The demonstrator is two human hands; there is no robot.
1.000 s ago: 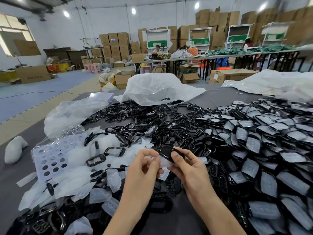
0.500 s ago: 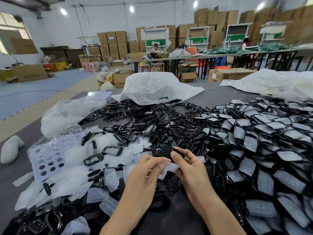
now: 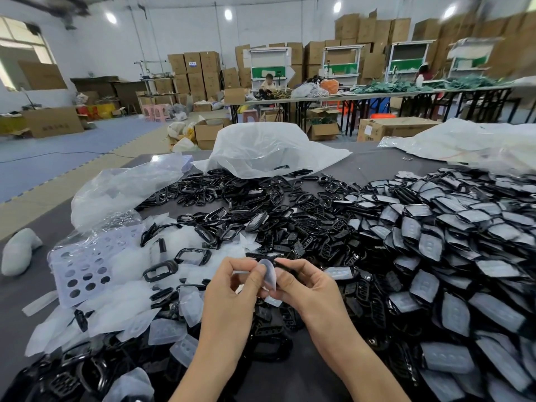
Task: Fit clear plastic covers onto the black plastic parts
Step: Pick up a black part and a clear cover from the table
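Black part (image 3: pixel 285 266) mostly hidden bhd clear cover (image 3: pixel 269 275)

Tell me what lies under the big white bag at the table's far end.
Black parts poke out at the near edge of the white bag; anything farther under is covered.

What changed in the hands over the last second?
The clear cover has come up between the thumbs and now faces the camera, hiding most of the black part. The left hand and right hand still pinch the pair; nothing was let go. The piles around them lie as before.
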